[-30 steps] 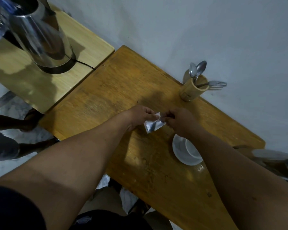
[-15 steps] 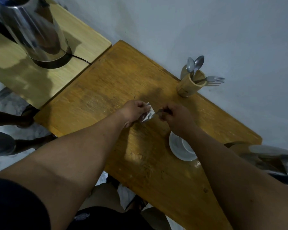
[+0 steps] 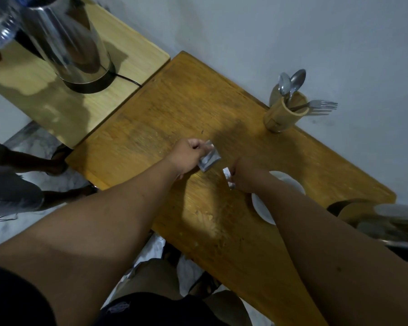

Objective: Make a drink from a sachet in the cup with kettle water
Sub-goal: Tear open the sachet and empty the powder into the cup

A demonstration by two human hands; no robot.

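My left hand pinches a small silvery sachet above the middle of the brown wooden table. My right hand holds a thin torn-off strip of the sachet, a short gap to the right of the sachet. A white cup on a white saucer stands just behind and under my right wrist, mostly hidden by my forearm. The steel kettle stands on its base on the lighter side table at the upper left.
A bamboo holder with two spoons and a fork stands by the wall at the back right. A clear plastic bottle shows at the top left corner. Another person's hands and legs are at the left. A blurred metal object sits at the right edge.
The two hands were together on the sachet; now they have pulled apart, the right one carrying a torn strip down and right, the left keeping the sachet.
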